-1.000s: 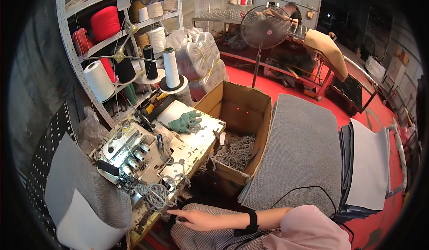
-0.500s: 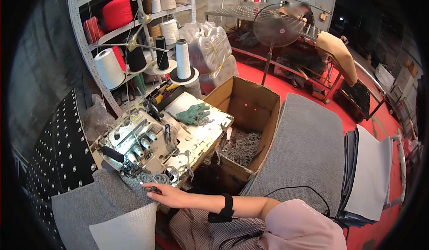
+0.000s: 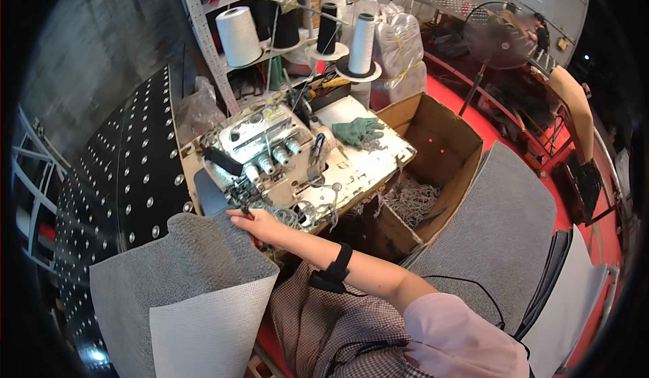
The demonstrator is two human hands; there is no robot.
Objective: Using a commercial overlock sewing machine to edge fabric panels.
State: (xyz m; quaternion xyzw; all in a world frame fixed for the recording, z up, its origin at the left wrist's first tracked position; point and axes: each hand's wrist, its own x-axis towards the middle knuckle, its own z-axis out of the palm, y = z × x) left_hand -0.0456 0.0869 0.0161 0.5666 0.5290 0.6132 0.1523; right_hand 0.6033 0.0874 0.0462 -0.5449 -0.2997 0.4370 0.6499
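Note:
My right hand [image 3: 255, 225] reaches in from the lower right, its fingers closed around a small dark tool [image 3: 248, 214], mostly hidden in the grip. It looks like thread snips, with a bit of red showing a moment ago. The fingertips are at the edge of a grey pile mat [image 3: 196, 249]; whether they also pinch it I cannot tell. A front corner of the mat is folded over, showing its pale woven backing [image 3: 209, 327]. Just beyond the hand stands an overlock sewing machine [image 3: 263, 145], with grey yarn loops beside its needle area. My left hand is not in view.
A green-grey glove [image 3: 358, 132] lies on the machine table. Right of it stands a cardboard box [image 3: 433, 118] with grey yarn scraps, then a stack of grey mats [image 3: 487, 216]. A black studded panel [image 3: 128, 162] slopes at left. Thread cones [image 3: 238, 37] and a fan [image 3: 500, 37] stand beyond.
The view has swung left, so the scene sits further right. The mat's edge has moved away from the machine's needle area, toward me, with my right hand still at it.

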